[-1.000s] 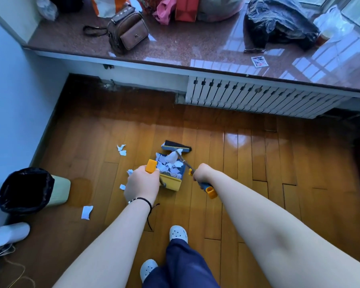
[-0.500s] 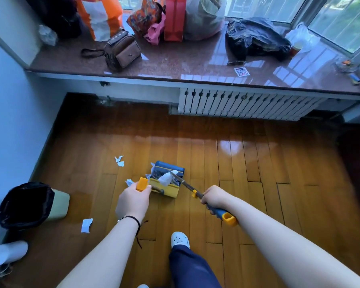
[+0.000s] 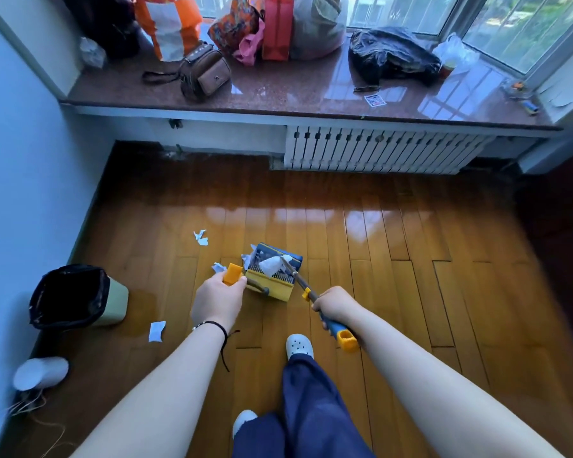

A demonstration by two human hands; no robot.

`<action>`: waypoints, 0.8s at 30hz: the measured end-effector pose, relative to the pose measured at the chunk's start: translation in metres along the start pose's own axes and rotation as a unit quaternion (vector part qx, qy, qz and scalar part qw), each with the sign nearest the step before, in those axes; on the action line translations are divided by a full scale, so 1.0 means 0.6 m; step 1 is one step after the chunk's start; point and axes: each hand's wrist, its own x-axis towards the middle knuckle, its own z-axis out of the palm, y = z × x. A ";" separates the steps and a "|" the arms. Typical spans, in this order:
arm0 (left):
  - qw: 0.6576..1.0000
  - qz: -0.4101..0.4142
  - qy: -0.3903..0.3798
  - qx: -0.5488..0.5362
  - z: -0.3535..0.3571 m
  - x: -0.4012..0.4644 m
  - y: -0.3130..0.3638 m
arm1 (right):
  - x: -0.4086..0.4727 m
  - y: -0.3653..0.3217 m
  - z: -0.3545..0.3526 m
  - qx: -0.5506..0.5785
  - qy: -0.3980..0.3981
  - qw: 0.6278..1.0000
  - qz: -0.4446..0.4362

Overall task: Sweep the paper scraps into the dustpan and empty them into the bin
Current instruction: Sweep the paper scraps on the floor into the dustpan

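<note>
My left hand (image 3: 218, 300) grips the orange handle end of the yellow and blue dustpan (image 3: 272, 285), which sits in front of me with white paper scraps piled in it. My right hand (image 3: 331, 304) is closed around the broom handle (image 3: 339, 333), blue with an orange end, and the shaft reaches into the dustpan. Loose paper scraps lie on the wooden floor: two small ones (image 3: 201, 238) further back on the left, one (image 3: 218, 267) beside the dustpan handle, one (image 3: 157, 331) near the bin. The green bin (image 3: 80, 297) with a black liner stands at the left wall.
A white cylinder (image 3: 40, 372) and a cord lie at the lower left by the wall. A radiator (image 3: 377, 150) sits under a stone windowsill (image 3: 278, 90) loaded with bags. My white shoes (image 3: 299, 346) and blue trousers are below the hands.
The view has risen and pulled back. The dustpan has tilted up with the scraps inside, and the broom head has gone from beyond the pan to inside it.
</note>
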 end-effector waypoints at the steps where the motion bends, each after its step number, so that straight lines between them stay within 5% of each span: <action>1: 1.000 0.004 0.003 -0.002 -0.005 -0.010 -0.014 | -0.013 0.005 0.014 0.002 0.004 1.000 0.000; 12: 0.999 -0.023 -0.001 -0.046 -0.087 -0.118 -0.159 | -0.140 0.043 0.109 0.068 0.018 0.997 -0.011; 24: 0.999 -0.048 0.018 -0.014 -0.116 -0.140 -0.247 | -0.111 0.031 0.165 0.089 0.023 0.996 -0.007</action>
